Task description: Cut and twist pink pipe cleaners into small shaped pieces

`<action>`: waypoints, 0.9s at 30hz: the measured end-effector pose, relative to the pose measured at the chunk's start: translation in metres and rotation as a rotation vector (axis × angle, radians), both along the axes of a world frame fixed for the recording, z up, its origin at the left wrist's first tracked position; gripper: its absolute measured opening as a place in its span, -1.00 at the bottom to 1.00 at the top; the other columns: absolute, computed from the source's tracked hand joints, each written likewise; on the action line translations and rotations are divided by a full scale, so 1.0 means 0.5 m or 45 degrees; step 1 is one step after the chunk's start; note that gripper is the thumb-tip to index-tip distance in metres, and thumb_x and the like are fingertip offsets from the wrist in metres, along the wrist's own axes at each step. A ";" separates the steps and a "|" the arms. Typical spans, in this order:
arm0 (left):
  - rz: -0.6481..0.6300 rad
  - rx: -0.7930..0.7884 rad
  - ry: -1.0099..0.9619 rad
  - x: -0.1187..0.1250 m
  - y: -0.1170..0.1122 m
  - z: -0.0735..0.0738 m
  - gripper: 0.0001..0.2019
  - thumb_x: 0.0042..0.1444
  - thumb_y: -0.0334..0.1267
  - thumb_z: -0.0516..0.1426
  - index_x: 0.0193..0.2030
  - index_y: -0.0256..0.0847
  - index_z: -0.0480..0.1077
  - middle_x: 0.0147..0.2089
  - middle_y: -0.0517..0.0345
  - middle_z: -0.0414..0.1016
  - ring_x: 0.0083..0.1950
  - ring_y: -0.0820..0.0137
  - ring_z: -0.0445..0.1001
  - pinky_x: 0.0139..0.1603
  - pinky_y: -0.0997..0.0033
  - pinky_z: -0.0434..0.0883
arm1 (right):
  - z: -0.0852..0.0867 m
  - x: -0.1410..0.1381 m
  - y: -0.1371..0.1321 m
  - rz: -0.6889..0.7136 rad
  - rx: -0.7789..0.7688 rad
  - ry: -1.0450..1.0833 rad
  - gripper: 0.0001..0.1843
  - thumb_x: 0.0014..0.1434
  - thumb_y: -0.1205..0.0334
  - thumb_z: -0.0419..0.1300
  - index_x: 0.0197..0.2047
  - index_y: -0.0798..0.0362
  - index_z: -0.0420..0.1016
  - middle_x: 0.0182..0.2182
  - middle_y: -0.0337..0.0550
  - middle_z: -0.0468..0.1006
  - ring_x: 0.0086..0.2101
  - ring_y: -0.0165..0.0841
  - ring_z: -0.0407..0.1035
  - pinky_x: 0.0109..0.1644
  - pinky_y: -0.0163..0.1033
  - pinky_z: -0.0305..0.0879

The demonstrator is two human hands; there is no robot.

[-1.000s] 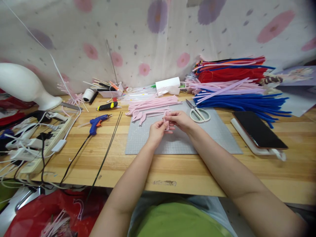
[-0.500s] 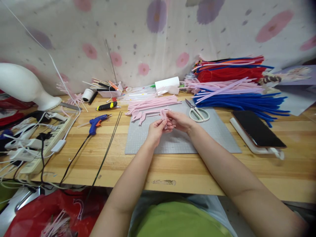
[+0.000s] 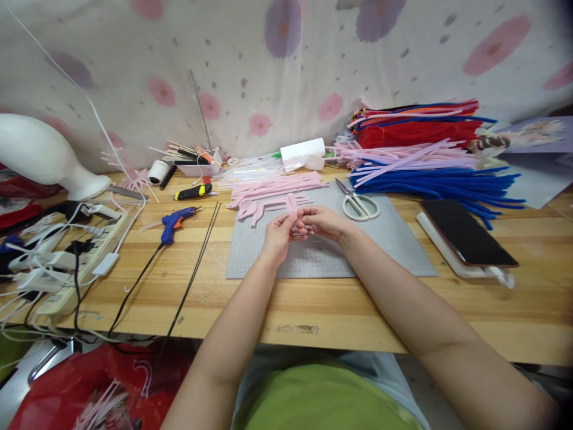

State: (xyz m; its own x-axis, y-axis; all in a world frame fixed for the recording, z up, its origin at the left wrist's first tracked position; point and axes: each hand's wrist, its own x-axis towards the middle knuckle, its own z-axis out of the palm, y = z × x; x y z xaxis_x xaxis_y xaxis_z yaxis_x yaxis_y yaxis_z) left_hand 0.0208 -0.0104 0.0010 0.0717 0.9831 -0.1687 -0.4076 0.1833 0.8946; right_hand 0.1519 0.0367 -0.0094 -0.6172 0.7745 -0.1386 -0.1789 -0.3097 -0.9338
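Between my two hands, above the grey cutting mat (image 3: 322, 263), is a looped pink pipe cleaner (image 3: 291, 203) whose rounded top sticks up past my fingers. My left hand (image 3: 278, 234) pinches its lower part between thumb and fingers. My right hand (image 3: 323, 222) meets it from the other side, fingers curled around the lower end, which they partly hide. Just behind, on the mat, lie shaped pink pipe-cleaner pieces (image 3: 251, 210). A row of straight pink pipe cleaners (image 3: 277, 186) lies along the mat's far edge. Open-bladed scissors (image 3: 360, 206) rest to the right of my hands.
Left of the mat are a blue glue gun (image 3: 174, 224), thin dark wires (image 3: 194, 269), a yellow-black utility knife (image 3: 193, 192) and a cable-crowded power strip (image 3: 96, 254). Blue pipe cleaners (image 3: 434, 185) and a phone (image 3: 468, 233) lie right. A red bag (image 3: 54, 394) sits below the table edge.
Both hands have shifted slightly left, and the pink loop has risen a little and turned, now showing narrower and more upright. Things on the table have stayed in place.
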 end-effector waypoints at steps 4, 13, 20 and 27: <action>0.031 0.009 0.010 -0.002 0.004 -0.002 -0.77 -0.08 -0.16 0.18 -0.35 -0.30 0.41 -0.45 0.16 0.46 -0.49 0.54 0.44 -0.43 0.52 0.41 | 0.003 -0.003 0.002 -0.159 -0.034 0.009 -0.77 -0.19 0.27 0.28 -0.37 0.10 0.43 -0.58 -0.31 0.41 -0.59 -0.56 0.24 -0.57 -0.44 0.08; -0.201 -0.013 0.222 -0.001 0.007 -0.029 -0.79 -0.05 -0.20 0.18 -0.34 -0.33 0.41 -0.42 0.04 0.51 -0.42 0.47 0.47 -0.39 0.50 0.40 | 0.049 -0.007 -0.001 -0.490 0.470 -0.348 -0.73 -0.21 0.14 0.28 -0.41 0.13 0.47 -0.58 -0.27 0.42 -0.54 -0.50 0.25 -0.49 -0.37 0.15; -0.175 0.066 0.241 -0.001 0.011 -0.028 -0.77 -0.08 -0.18 0.19 -0.34 -0.32 0.41 -0.49 0.13 0.48 -0.50 0.51 0.43 -0.37 0.47 0.39 | 0.043 -0.012 0.001 -0.608 0.452 -0.253 -0.75 -0.23 0.12 0.29 -0.51 0.11 0.43 -0.61 -0.25 0.42 -0.57 -0.50 0.21 -0.50 -0.34 0.12; -0.215 -0.053 0.082 -0.007 0.012 -0.022 -0.78 -0.10 -0.21 0.21 -0.37 -0.36 0.42 -0.49 0.09 0.47 -0.49 0.51 0.45 -0.33 0.46 0.42 | 0.046 -0.027 -0.009 -0.743 0.570 -0.243 -0.75 -0.26 0.10 0.30 -0.54 0.08 0.41 -0.53 -0.20 0.46 -0.47 -0.43 0.29 -0.38 -0.29 0.21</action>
State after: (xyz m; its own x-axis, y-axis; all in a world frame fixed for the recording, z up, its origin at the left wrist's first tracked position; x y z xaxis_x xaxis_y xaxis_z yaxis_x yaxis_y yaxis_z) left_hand 0.0172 -0.0043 -0.0101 0.2230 0.9500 -0.2184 -0.3098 0.2815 0.9082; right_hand 0.1384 0.0324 0.0136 -0.0867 0.9754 0.2027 -0.0199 0.2017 -0.9792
